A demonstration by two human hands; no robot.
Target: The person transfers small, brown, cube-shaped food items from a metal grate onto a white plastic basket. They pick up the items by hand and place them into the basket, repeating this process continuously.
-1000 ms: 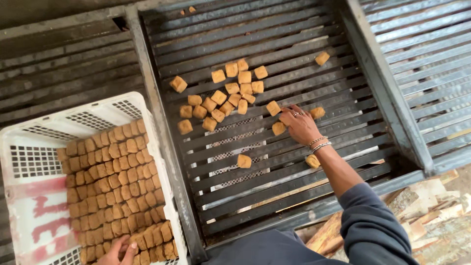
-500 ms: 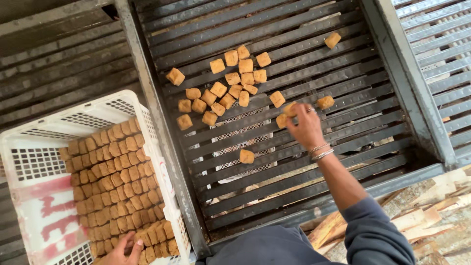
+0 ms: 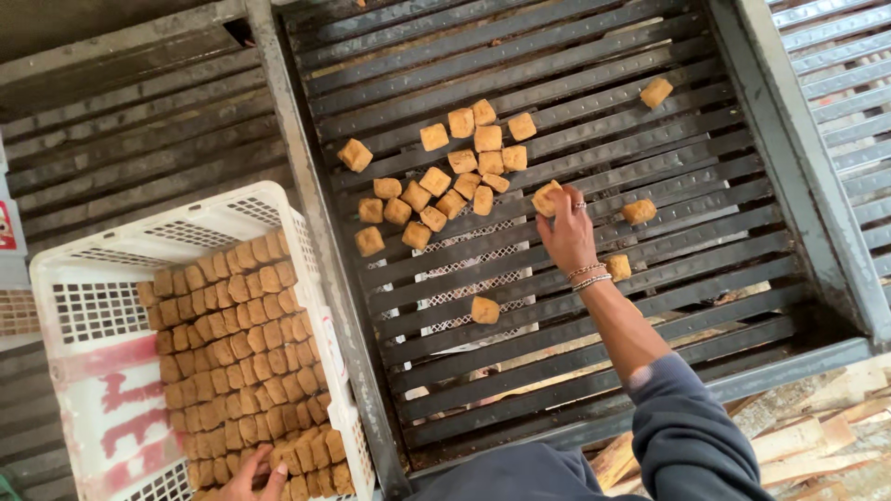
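Several golden-brown fried cubes lie scattered on a dark slatted metal rack. My right hand reaches over the rack and its fingers close on one cube at the right edge of the cluster. Bracelets circle that wrist. Single cubes lie nearby at the right, beside the wrist and nearer to me. My left hand rests on the packed cubes at the near end of a white plastic crate at the lower left.
Another cube lies at the rack's far right. A second slatted rack sits at the left behind the crate, a third at the right. Pale wood scraps lie at the lower right.
My right hand has moved left and up across the rack, from the loose cubes at the right to the cluster's edge, and now grips a cube. The left hand stays on the crate.
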